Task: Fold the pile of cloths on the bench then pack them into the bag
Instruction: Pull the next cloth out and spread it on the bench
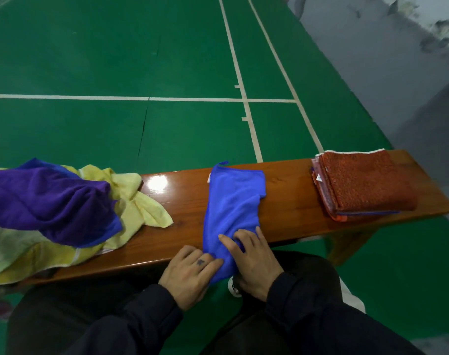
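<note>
Both hands are at the near edge of the bench (290,190), working one blue cloth (233,201). Left hand (190,274): fingers curled, gripping the near left corner of the blue cloth where it hangs over the bench edge. Right hand (254,260): fingers spread and fairly straight, pressing down on the near end of the same cloth; the thumb is hidden, so whether it also pinches the fabric cannot be told.

Blue cloth: lies in the middle of the bench, running from the far edge to the near edge, narrowed lengthwise and wrinkled toward the near end. Judged partly folded, not finished.

Completed work: a neat stack of folded cloths (364,184) sits at the right end of the bench, a rust-red one on top, with thin edges of others showing below it. The count cannot be read.

Outstanding work: a loose pile (72,206) occupies the left end, with a purple cloth (51,201) heaped over crumpled yellow cloths (138,201), all unfolded, and a second blue edge showing among them.

Bag: not in view. No packing can be confirmed.

Assessment: folding appears roughly midway, with at least three or four cloths left, and the packing stage is judged not yet started.
</note>
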